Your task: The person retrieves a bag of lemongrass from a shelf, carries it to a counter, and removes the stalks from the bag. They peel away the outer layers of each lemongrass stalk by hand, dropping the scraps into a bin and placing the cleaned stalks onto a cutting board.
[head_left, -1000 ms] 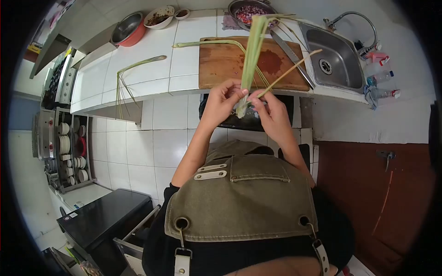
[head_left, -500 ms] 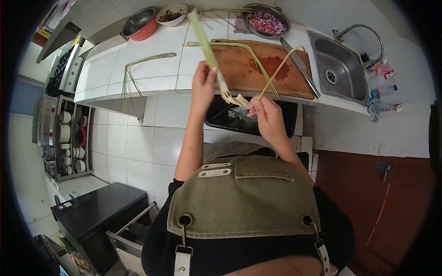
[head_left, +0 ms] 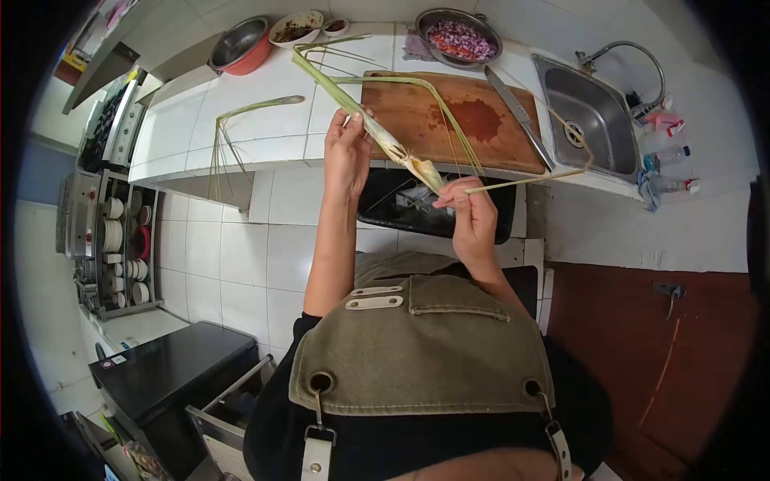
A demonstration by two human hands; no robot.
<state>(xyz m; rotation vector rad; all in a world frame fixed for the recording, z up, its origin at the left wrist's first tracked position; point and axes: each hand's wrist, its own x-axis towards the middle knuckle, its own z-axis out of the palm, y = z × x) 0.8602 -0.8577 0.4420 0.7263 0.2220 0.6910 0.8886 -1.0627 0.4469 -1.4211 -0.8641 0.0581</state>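
My left hand (head_left: 348, 148) is closed around a lemongrass stalk (head_left: 383, 140), whose green leafy end points up and left over the counter. At the stalk's pale root end, my right hand (head_left: 472, 210) pinches an outer leaf (head_left: 533, 180); its long dry part trails right, across the counter edge to the sink. Both hands are in front of the counter, above a black bin (head_left: 393, 204). Behind them, another lemongrass stalk (head_left: 417, 78) lies along the wooden cutting board (head_left: 401, 120), its leaves drooping over the front edge. A third stalk (head_left: 277, 102) rests on the tiles at left.
A knife (head_left: 520, 116) lies on the board's right side, beside the steel sink (head_left: 561, 80). At the back stand a bowl of chopped red onion (head_left: 461, 40), a white bowl (head_left: 297, 28) and a red basin (head_left: 245, 56). Bottles (head_left: 674, 156) line the sink's right.
The held stalk has tilted further left, showing its leafy end. My right hand has moved slightly right and down, and the leaf in it now swings out toward the sink.
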